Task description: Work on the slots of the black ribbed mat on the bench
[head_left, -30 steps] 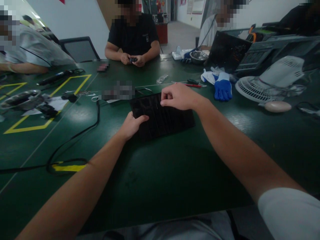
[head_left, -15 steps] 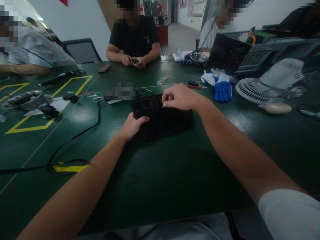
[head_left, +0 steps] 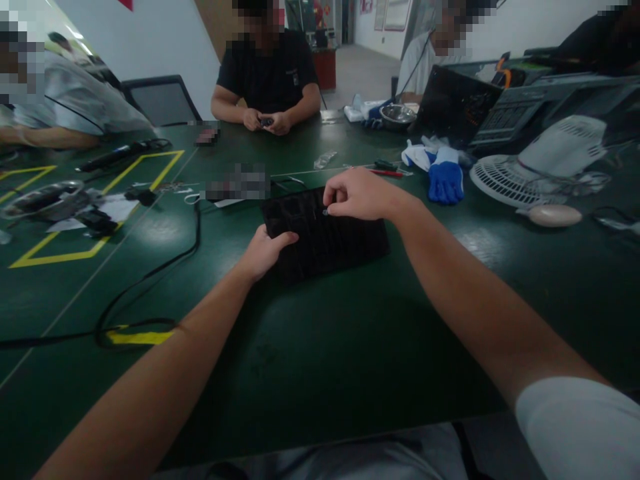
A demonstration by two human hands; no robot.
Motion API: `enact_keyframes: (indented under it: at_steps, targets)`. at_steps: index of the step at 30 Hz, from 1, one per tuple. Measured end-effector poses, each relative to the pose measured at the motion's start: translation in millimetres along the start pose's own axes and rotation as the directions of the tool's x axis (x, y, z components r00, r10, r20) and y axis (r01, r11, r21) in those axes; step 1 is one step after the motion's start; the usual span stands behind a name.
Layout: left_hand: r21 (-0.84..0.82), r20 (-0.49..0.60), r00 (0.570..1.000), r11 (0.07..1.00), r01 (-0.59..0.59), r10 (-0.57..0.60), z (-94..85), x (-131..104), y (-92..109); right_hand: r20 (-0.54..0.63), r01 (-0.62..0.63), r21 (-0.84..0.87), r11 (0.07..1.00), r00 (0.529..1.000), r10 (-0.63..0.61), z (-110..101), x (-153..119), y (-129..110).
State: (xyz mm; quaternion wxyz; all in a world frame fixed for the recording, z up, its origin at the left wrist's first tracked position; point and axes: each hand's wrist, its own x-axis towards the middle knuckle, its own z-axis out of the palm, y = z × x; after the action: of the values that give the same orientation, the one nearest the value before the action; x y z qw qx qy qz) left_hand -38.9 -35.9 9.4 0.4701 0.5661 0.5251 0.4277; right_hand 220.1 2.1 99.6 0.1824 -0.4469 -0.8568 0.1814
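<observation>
A flat black panel (head_left: 330, 243) with ridges and recesses lies slightly turned on the green table in front of me. My left hand (head_left: 270, 252) grips its left edge, thumb on top and the other fingers hidden at the side or underneath. Over the far right part of the panel, my right hand (head_left: 357, 195) is curled in a pinch. A tiny pale, shiny piece (head_left: 325, 211) shows at the tips of the thumb and forefinger; it is too small to name.
Blue-and-white gloves (head_left: 445, 180), a white fan (head_left: 540, 163) and a red pen-like tool (head_left: 386, 173) lie to the right. A black cable (head_left: 197, 230) loops across the left side of the green table (head_left: 320, 373). A person (head_left: 270, 80) sits opposite, hands on a small dark object.
Both hands and the black panel stay almost in place. The small pale piece at my right fingertips shows a little more clearly.
</observation>
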Motion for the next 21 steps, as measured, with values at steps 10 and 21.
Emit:
enact_keyframes:
  at_steps: [10,21]
  targets:
    - [-0.027,-0.006,1.000,1.000,0.011,-0.011,0.9,0.8,-0.8,0.007,-0.008,-0.031,0.999,1.000,0.008,1.2,-0.9,-2.3]
    - [0.035,-0.003,1.000,0.999,0.015,-0.015,0.2,-0.6,2.8,-0.003,-0.021,-0.075,0.997,1.000,0.021,3.6,-1.3,-4.0]
